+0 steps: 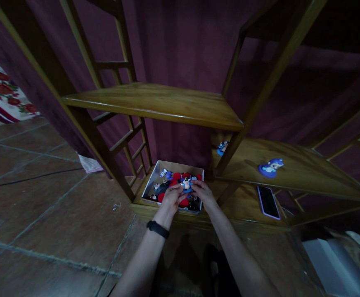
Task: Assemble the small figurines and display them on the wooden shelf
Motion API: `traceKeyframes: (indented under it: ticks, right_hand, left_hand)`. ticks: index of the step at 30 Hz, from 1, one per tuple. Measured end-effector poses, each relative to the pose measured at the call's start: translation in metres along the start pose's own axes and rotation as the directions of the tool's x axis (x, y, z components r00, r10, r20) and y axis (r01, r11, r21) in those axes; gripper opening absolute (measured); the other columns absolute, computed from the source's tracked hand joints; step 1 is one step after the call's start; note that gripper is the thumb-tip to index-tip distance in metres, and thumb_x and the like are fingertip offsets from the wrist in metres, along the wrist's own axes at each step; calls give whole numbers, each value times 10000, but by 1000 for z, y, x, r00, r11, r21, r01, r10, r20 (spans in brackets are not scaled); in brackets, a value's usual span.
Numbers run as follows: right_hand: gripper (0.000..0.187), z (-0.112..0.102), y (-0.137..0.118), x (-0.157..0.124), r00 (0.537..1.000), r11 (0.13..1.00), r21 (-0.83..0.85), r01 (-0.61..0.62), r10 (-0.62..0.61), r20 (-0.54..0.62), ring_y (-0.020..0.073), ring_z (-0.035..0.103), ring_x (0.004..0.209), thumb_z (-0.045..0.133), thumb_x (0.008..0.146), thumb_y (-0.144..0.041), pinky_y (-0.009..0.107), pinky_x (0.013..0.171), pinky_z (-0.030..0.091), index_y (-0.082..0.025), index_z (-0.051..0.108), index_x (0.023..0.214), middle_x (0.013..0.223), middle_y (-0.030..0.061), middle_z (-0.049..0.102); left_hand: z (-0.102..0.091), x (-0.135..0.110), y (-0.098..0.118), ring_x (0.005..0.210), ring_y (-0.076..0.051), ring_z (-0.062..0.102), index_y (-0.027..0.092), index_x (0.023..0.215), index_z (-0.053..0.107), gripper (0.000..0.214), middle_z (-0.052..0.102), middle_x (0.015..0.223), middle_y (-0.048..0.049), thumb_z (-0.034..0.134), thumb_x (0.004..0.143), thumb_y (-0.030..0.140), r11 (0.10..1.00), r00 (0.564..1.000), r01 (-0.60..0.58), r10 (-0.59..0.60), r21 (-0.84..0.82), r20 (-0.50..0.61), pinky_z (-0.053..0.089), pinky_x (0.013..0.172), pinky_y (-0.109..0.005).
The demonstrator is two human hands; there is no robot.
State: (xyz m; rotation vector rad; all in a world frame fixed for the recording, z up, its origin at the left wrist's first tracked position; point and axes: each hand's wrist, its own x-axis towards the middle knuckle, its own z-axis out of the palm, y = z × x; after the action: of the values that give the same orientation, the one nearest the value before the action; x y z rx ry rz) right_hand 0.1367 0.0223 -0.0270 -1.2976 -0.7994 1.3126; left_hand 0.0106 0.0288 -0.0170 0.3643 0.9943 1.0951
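Both my hands hold one small blue-and-white figurine (pixel 186 185) above an open cardboard box (pixel 155 175). My left hand (pixel 173 195), with a black band on its wrist, is closed on the figurine's left side. From the other side, the fingers of my right hand (pixel 202 190) grip it too. Several more figurines lie in the box below, among them a purple-and-white one (pixel 165 173) in the back left corner and red-based ones partly hidden by my hands. The box rests on the lowest board of a wooden shelf unit.
A purple-haired figurine (pixel 271 168) stands on the right-hand shelf (pixel 304 165). Behind an upright post is another blue figurine (pixel 222 147). A phone (pixel 268 202) lies on the lower board. The upper shelf (pixel 155 101) overhangs the box. A grey box (pixel 331 260) sits at the lower right.
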Motion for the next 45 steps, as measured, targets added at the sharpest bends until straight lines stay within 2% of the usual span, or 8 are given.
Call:
traceKeyframes:
  ticks: [7,16,27,37,41,45]
  right_hand:
    - [271,1,1,2,1000,1000,12,13,-13,1,154,598,765,665,594,-326,276,665,486,-207,623,834,849,1,644]
    - [206,2,1,1,996,1000,-1,15,-15,-85,154,589,751,637,598,-327,290,670,494,-217,581,763,834,-8,623]
    - [250,0,6,5,1000,1000,2,-5,5,-3,159,597,777,666,576,-330,307,702,497,-213,602,788,819,-10,627]
    - [289,3,0,-1,1000,1000,13,-2,2,-26,144,585,743,714,556,-368,275,664,502,-200,623,772,812,-7,623]
    - [281,2,1,1,1000,1000,1,0,0,-20,137,578,710,720,547,-375,268,649,496,-199,611,737,777,-14,619]
    - [275,0,1,1,999,1000,-15,25,-26,-20,133,564,699,707,557,-384,257,645,485,-200,599,730,765,-18,614]
  left_hand:
    - [2,-1,2,604,-148,651,99,788,616,92,672,689,-67,566,745,35,1000,999,17,-17,7,29,553,649,-295]
    - [2,1,1,601,-154,651,107,801,619,117,669,691,-60,543,761,27,999,999,18,-17,-33,31,552,692,-347]
    - [1,-4,4,508,-81,585,121,769,631,52,636,621,-15,630,730,86,999,999,-31,30,-14,-21,509,546,-205]
    - [-1,-4,4,549,-79,587,118,717,624,34,638,652,-15,654,714,101,998,999,-51,51,-27,-19,510,579,-210]
    - [0,-3,1,580,-87,588,113,727,638,71,644,662,-21,689,685,139,996,996,-92,92,14,-6,508,605,-219]
    - [3,-2,-3,582,-90,577,117,744,653,190,649,670,-17,756,598,181,978,984,-177,178,106,5,485,585,-207]
